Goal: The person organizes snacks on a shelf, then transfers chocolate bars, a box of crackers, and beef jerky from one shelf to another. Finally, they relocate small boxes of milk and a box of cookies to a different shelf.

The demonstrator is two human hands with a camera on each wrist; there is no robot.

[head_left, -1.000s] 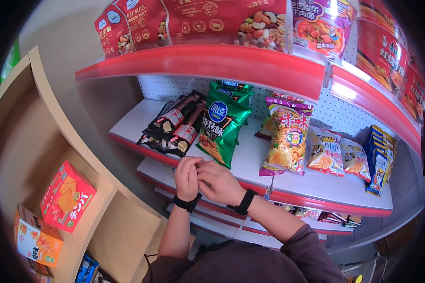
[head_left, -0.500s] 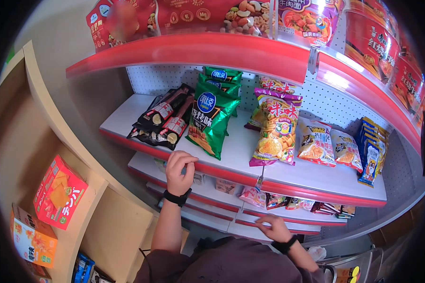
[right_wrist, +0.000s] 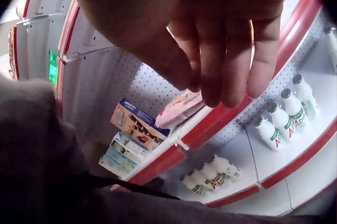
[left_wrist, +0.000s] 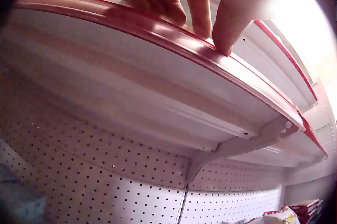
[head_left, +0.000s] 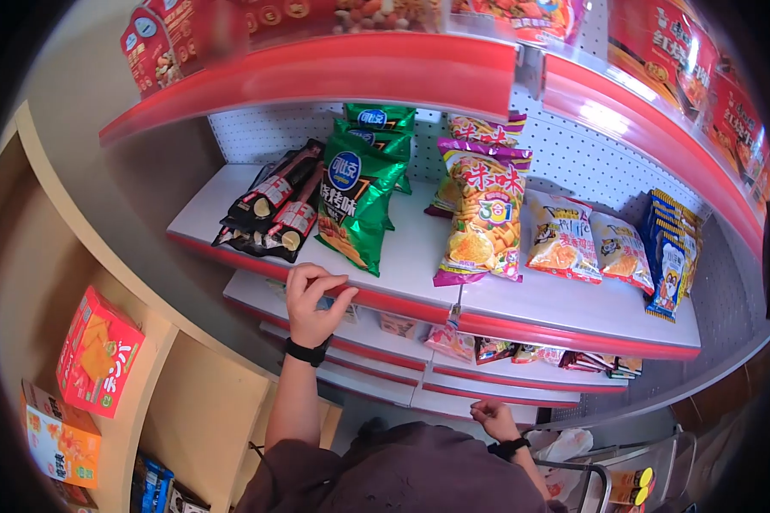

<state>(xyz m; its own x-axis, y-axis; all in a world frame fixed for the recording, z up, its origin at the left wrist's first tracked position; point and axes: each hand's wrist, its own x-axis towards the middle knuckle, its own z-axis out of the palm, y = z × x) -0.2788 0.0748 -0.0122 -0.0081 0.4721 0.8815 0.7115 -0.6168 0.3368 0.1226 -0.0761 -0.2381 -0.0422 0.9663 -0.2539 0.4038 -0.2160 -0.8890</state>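
My left hand (head_left: 312, 303) is at the red front edge (head_left: 402, 309) of the snack shelf, thumb and forefinger apart and nothing between them. In the left wrist view its fingertips (left_wrist: 224, 45) come right to that red strip. Just behind the hand stand green chip bags (head_left: 359, 209), with black snack packets (head_left: 269, 209) lying to their left. Further right leans a yellow and purple snack bag (head_left: 485, 218). Low near my body, my right hand (head_left: 494, 419) hangs with loosely bent fingers and holds nothing; in the right wrist view its fingers (right_wrist: 237, 71) overlap a lower shelf's edge.
An upper shelf with a red lip (head_left: 316, 73) overhangs the snacks. At left, a wooden unit (head_left: 158, 368) holds a red box (head_left: 103, 350) and an orange box (head_left: 60, 436). White bottles (right_wrist: 284, 121) stand on a lower shelf. A metal frame (head_left: 606, 487) is at lower right.
The hands were together at the shelf edge a second ago. The right hand has dropped away toward my right side; the left stayed by the edge, its thumb now spread. The view has shifted.
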